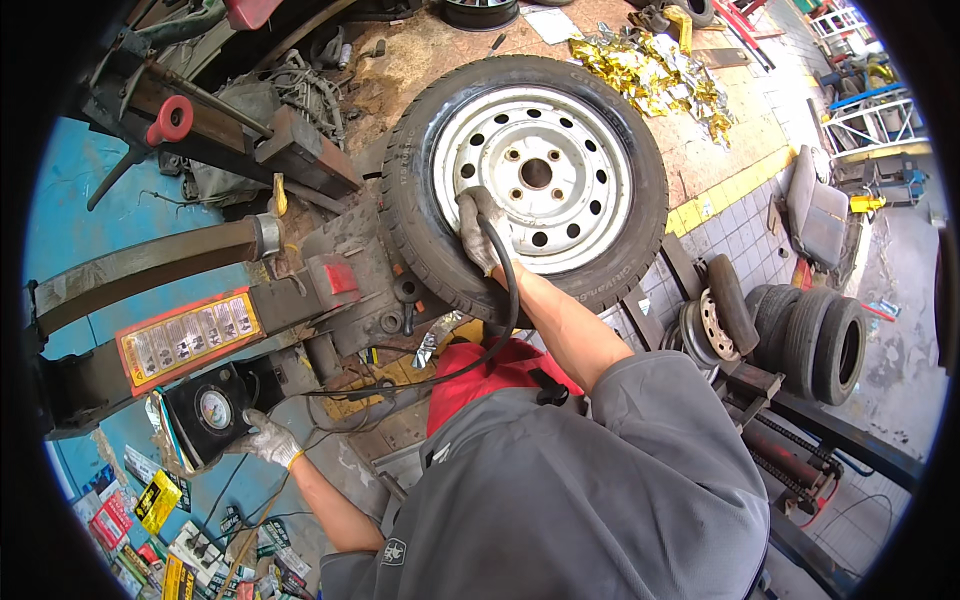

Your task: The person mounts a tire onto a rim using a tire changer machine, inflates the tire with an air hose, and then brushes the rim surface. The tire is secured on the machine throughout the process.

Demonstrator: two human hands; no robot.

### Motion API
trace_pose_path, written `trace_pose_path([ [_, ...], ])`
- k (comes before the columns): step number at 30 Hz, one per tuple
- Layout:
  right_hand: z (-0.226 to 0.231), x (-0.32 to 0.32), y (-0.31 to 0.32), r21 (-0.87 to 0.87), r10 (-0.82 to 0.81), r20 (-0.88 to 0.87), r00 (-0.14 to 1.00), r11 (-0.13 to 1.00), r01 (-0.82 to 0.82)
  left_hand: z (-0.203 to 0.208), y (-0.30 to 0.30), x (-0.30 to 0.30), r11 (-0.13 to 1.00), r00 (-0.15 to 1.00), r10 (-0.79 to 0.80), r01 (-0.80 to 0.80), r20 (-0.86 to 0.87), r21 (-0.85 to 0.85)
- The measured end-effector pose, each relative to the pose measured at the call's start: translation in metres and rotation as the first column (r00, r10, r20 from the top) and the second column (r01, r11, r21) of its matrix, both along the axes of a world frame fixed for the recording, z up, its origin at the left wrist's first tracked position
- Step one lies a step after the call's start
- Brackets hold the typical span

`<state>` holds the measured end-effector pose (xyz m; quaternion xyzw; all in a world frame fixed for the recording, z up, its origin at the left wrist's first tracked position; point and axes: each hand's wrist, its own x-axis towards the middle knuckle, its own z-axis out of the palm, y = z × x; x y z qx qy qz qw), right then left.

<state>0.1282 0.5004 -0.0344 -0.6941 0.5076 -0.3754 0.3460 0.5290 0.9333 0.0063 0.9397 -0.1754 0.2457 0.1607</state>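
Observation:
A car wheel, a black tyre (400, 200) on a silver steel rim (590, 215), lies flat with its outer face up on the tyre-changing machine. My right hand (480, 235), in a pale work glove, rests at the near left part of the rim. Its fingers close round the end of a black air hose (512, 300); the hose tip is hidden by the glove. The hose loops down past my chest. At lower left my gloved left hand (268, 440) grips the edge of a black box with a round pressure gauge (214, 410); some fingers are hidden.
The machine's metal arm (150, 265) and a labelled beam (190, 335) stand at left. Crumpled gold foil (655, 75) lies beyond the wheel. Several used tyres (805, 335) and a bare rim (705, 325) stand at right. Coloured packets (155, 500) cover the lower left.

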Motion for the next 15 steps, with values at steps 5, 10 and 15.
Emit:
trace_pose_path([
  [5,0.022,0.000,0.002,0.109,-0.040,0.181,0.983,0.994,0.020,0.012,-0.016,-0.013,0.986,0.995,-0.008,-0.008,-0.097,-0.166],
  [10,0.029,-0.001,0.002,0.123,-0.037,0.188,0.981,0.992,0.014,0.026,-0.028,-0.027,0.976,0.981,-0.005,-0.037,-0.192,-0.216],
  [15,0.016,0.000,0.001,0.077,-0.045,0.250,0.967,0.997,0.027,0.031,-0.033,-0.032,0.980,0.983,0.005,-0.041,-0.185,-0.194],
])
